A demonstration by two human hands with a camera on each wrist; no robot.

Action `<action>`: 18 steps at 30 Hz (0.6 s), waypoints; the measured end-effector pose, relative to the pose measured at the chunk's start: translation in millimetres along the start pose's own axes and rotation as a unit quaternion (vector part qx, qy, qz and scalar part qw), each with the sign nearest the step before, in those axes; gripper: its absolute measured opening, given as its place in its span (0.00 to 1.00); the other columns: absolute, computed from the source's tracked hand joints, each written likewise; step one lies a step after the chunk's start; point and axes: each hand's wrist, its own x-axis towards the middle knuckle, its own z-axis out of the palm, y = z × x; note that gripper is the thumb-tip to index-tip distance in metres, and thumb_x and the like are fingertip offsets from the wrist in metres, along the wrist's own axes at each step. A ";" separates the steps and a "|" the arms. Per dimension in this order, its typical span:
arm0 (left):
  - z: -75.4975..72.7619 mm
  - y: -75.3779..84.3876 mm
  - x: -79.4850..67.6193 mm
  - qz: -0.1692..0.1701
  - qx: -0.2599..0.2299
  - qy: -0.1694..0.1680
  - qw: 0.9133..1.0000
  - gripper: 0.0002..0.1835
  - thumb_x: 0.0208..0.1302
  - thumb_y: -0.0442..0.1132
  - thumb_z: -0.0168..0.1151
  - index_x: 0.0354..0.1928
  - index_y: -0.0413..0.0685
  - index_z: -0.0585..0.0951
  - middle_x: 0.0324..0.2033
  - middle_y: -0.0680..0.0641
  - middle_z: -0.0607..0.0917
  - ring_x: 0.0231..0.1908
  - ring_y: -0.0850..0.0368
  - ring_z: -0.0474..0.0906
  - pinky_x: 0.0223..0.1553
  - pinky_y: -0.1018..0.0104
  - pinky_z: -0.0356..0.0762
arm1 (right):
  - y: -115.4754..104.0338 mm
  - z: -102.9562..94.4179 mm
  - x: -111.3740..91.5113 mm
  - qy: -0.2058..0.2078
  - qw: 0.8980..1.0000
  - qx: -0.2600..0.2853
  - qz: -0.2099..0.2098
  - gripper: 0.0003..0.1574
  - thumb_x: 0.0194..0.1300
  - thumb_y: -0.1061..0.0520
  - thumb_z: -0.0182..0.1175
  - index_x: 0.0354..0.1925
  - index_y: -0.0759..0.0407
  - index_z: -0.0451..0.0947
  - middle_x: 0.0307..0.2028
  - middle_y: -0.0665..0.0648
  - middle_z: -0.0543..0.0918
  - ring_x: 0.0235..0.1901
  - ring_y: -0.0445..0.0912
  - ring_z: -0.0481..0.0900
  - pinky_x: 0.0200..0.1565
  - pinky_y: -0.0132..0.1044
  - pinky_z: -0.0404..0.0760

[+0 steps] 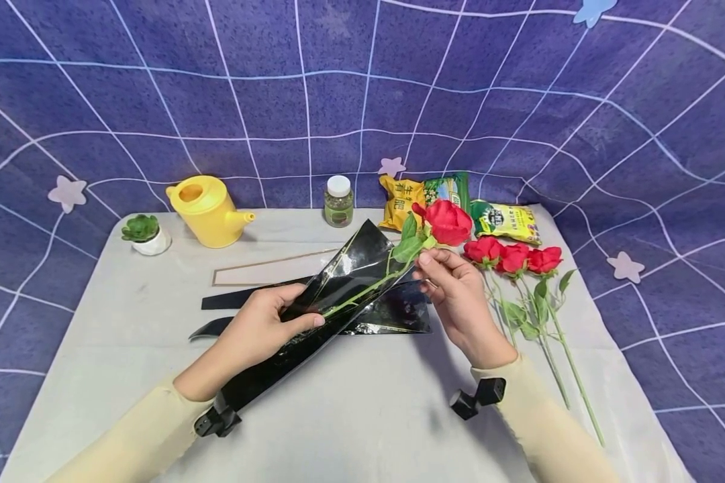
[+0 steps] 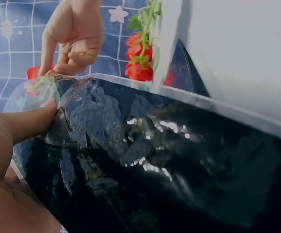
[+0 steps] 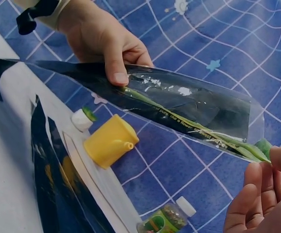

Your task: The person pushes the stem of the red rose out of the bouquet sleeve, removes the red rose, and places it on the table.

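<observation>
My left hand (image 1: 262, 325) grips a black flower sleeve (image 1: 362, 258) with a clear front, thumb on its face and fingers behind. The sleeve slants up to the right above the table. Its clear film carries small gold lettering in the right wrist view. A red artificial rose (image 1: 448, 221) has its green stem lying along the inside of the sleeve, with the bloom and leaves out past the wide end. My right hand (image 1: 459, 298) pinches the stem just under the bloom, thumb against the fingertips.
Further black sleeves (image 1: 393, 315) and a pale one (image 1: 272, 267) lie behind. Three red roses (image 1: 513, 258) rest at right. Along the back stand a potted succulent (image 1: 141, 229), yellow watering can (image 1: 208, 211), lidded jar (image 1: 338, 201) and colourful packets (image 1: 401, 204).
</observation>
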 end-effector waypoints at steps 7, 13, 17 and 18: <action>-0.4 -0.1 -0.1 0.040 0.034 0.013 0.999 0.08 0.57 0.50 0.66 0.35 0.63 0.77 0.22 0.61 0.74 0.21 0.65 0.67 0.25 0.68 0.68 | 1.8 -1.3 1.9 0.012 1.000 -0.009 0.022 0.11 0.59 0.59 0.66 0.38 0.62 0.75 0.32 0.55 0.81 0.29 0.44 0.79 0.29 0.32 0.74; -0.8 0.2 0.7 0.057 0.035 0.004 0.998 0.08 0.58 0.50 0.66 0.35 0.62 0.77 0.23 0.60 0.75 0.22 0.65 0.67 0.26 0.67 0.68 | 2.9 -2.0 2.2 0.010 0.999 -0.008 0.034 0.15 0.58 0.57 0.67 0.39 0.63 0.74 0.30 0.55 0.80 0.29 0.45 0.78 0.31 0.33 0.74; -1.2 -0.8 1.3 0.059 0.031 -0.005 0.998 0.08 0.57 0.48 0.67 0.36 0.61 0.77 0.26 0.61 0.77 0.24 0.65 0.69 0.27 0.67 0.70 | 3.2 -1.9 2.2 0.008 0.999 -0.002 0.031 0.15 0.58 0.58 0.67 0.40 0.63 0.74 0.30 0.56 0.80 0.29 0.45 0.78 0.31 0.33 0.74; -1.4 -0.8 1.4 0.059 0.031 -0.006 0.998 0.09 0.57 0.48 0.67 0.37 0.62 0.77 0.26 0.61 0.78 0.25 0.65 0.70 0.28 0.67 0.71 | 3.3 -2.0 2.1 0.009 1.000 -0.002 0.030 0.15 0.58 0.58 0.67 0.40 0.63 0.74 0.31 0.56 0.80 0.29 0.46 0.79 0.31 0.32 0.75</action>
